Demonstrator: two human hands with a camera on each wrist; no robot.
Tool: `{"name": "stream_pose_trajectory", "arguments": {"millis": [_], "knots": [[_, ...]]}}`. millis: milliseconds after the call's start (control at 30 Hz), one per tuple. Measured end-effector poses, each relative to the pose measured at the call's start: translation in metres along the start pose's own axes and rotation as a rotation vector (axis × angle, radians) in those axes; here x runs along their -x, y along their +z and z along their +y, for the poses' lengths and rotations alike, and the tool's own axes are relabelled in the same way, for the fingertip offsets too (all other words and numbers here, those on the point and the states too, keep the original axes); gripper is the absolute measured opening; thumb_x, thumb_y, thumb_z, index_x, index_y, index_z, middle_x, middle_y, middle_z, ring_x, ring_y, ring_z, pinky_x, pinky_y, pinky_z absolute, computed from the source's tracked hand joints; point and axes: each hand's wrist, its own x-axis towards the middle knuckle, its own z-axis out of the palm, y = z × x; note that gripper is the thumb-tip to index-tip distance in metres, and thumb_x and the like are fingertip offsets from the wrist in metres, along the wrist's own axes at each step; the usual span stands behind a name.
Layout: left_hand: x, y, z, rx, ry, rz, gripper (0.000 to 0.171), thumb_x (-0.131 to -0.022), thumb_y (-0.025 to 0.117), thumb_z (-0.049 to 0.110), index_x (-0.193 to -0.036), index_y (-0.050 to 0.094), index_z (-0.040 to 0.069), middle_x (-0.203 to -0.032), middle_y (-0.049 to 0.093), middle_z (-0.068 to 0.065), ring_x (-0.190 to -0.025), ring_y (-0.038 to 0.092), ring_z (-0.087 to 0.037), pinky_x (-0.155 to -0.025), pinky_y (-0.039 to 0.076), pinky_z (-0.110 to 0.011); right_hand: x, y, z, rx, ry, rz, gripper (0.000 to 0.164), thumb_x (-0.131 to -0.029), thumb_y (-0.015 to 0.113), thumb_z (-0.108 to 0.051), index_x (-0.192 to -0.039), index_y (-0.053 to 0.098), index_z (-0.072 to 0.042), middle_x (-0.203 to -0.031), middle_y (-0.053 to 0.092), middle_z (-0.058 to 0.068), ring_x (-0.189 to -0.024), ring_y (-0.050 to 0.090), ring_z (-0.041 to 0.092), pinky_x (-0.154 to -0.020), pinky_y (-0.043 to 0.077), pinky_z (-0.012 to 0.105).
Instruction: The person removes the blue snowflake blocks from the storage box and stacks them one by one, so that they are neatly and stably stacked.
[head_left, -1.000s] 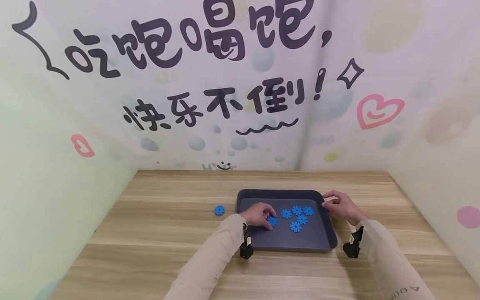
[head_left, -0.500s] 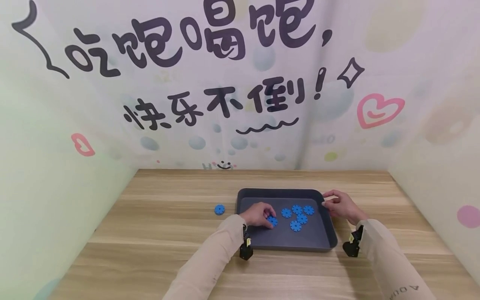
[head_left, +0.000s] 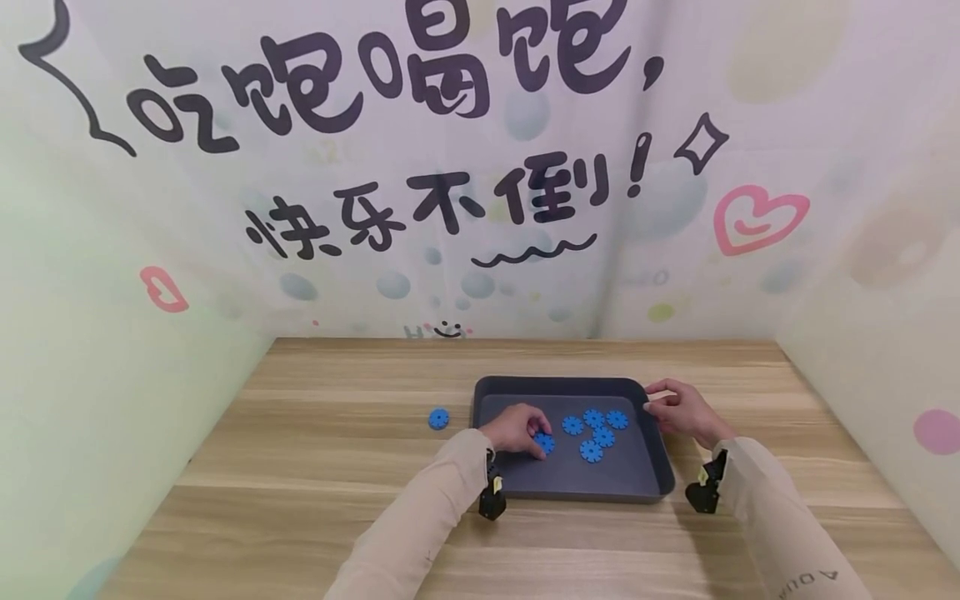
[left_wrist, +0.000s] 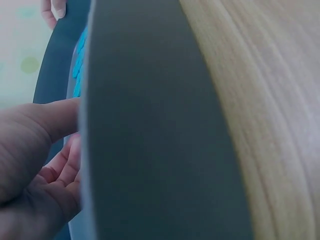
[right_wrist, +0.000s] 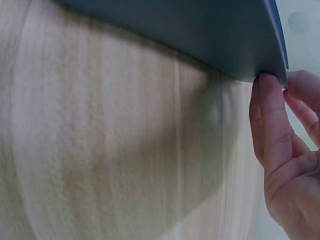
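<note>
My left hand [head_left: 516, 427] curls thumb and fingers around a blue notched disc [head_left: 548, 445] towards the left of the dark tray [head_left: 577, 487]. My right hand [head_left: 684, 410] pinches the rim near its far right corner. Five more discs [head_left: 603, 442] lie to the right; another disc [head_left: 438, 421] sits on the table [head_left: 300, 467], left of the tray.

- Dark tray [head_left: 581, 499]: near floor strip free from above.
- Raised walls [head_left: 558, 387] stop sideways entry.
- Left hand [head_left: 519, 429] blocks left side; right hand [head_left: 686, 413], far right corner.
- Blue notched discs [head_left: 603, 442] between.
</note>
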Motion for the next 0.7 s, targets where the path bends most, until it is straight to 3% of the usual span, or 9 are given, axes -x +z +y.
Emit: {"name": "stream_pose_trajectory", "arguments": {"millis": [233, 700], "knots": [[0.0002, 0.0009, -0.0015, 0.002, -0.039, 0.017, 0.026, -0.065, 0.078, 0.007, -0.087, 0.064, 0.005, -0.077, 0.053, 0.002, -0.071, 0.045, -0.007, -0.067, 0.041, -0.017, 0.0006, -0.0004, 0.0000, 0.006, -0.003, -0.004, 0.035, -0.087, 0.054, -0.006, -0.117, 0.040, 0.009, -0.092, 0.060, 0.016, -0.076, 0.057, 0.017, -0.067, 0.051, 0.036], [0.0005, 0.0026, -0.0033, -0.006, -0.017, 0.039, 0.030, -0.067, 0.077, 0.008, -0.093, 0.063, 0.005, -0.076, 0.052, 0.001, -0.068, 0.045, -0.008, -0.062, 0.040, -0.017, -0.0007, -0.0010, 0.0012, 0.009, 0.000, -0.010, 0.035, -0.087, 0.054, -0.006, -0.117, 0.040, 0.008, -0.093, 0.059, 0.016, -0.077, 0.058, 0.018, -0.068, 0.051, 0.038]]}}
